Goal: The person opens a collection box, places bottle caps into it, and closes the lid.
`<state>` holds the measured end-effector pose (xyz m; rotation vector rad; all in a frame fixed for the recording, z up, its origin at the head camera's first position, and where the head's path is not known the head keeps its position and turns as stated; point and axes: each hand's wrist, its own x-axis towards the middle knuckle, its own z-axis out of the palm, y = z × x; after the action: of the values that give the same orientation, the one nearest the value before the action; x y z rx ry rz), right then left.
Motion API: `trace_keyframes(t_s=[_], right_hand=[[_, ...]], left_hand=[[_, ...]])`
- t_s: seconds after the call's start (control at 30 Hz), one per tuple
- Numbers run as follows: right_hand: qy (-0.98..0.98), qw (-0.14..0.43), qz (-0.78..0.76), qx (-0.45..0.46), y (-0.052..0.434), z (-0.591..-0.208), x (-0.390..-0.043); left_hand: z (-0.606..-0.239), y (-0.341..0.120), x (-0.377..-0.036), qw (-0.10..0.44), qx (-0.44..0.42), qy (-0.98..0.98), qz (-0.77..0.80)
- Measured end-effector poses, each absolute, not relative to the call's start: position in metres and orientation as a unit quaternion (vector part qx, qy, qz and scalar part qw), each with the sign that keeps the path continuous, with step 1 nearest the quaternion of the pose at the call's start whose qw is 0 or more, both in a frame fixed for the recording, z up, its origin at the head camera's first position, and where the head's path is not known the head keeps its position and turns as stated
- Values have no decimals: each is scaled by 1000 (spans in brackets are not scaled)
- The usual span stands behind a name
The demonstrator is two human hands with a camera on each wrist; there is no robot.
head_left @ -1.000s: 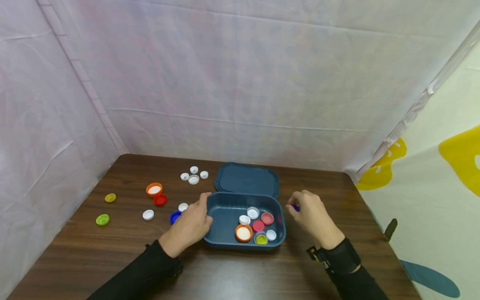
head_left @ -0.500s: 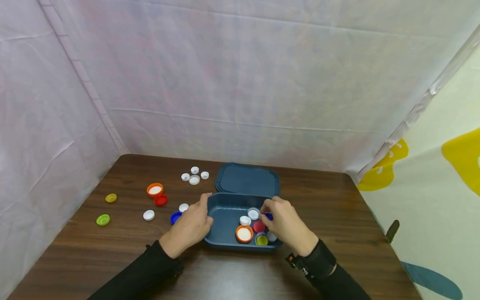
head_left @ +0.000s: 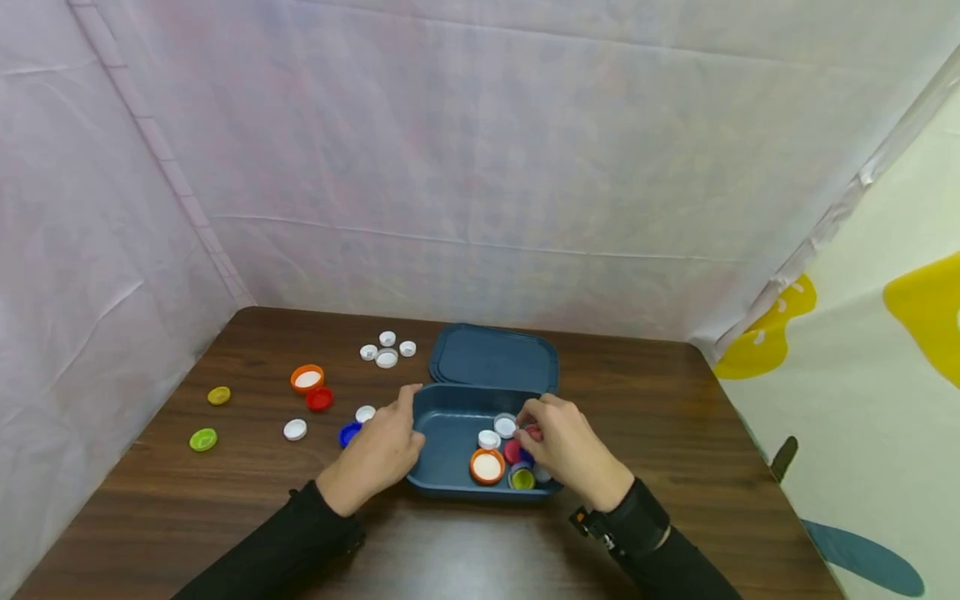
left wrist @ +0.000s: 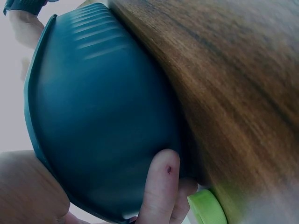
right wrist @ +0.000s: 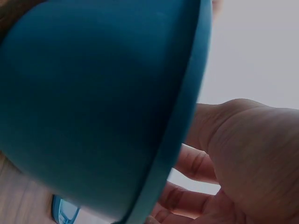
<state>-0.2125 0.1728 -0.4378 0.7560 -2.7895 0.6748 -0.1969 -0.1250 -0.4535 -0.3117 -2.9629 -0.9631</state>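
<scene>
Since a second ago the right hand [head_left: 566, 446] has swung in from the counter [head_left: 225, 508] beside the box and now sits over the right half of the blue box [head_left: 450, 429], while the left hand [head_left: 382, 450] has stayed put on the box's left wall.

Far left on the counter lie a yellow cap [head_left: 219, 395] and a green cap [head_left: 203, 439]; nearer the box are an orange cap [head_left: 307, 378], a red cap [head_left: 319, 399], two white caps [head_left: 295, 429] and a blue cap [head_left: 349, 434] just beside the left hand. A cluster of small white caps [head_left: 387, 351] sits further back.

The left hand grips the box's left end — thumb up along the rim, fingers curled round the outer wall, as the left wrist view shows with a fingertip [left wrist: 161, 186] pressed on the blue side. Its forearm, in a black sleeve, runs back toward the lower left.

Inside the box rest several caps, among them an orange-rimmed one [head_left: 487, 466] and a white one [head_left: 489, 439]. The box's lid [head_left: 495, 358] lies open flat behind it.

The right hand arches over these caps, wrist raised, fingers curled down and bunched at a red cap [head_left: 532, 432] beside a white one; whether it pinches that cap I cannot tell.
</scene>
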Motion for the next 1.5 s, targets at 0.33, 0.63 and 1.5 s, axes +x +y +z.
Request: trace_keyframes(t_s=[0.33, 0.63, 1.5], right_hand=[[-938, 88, 232, 241, 179, -432, -214], [-945, 102, 223, 217, 187, -430, -214], [-953, -5, 263, 153, 216, -449, -221]], left_hand=[[-455, -126, -196, 12, -108, -945, -309], [-456, -126, -197, 11, -111, -944, -309], [-454, -124, -198, -2, -100, -945, -311]])
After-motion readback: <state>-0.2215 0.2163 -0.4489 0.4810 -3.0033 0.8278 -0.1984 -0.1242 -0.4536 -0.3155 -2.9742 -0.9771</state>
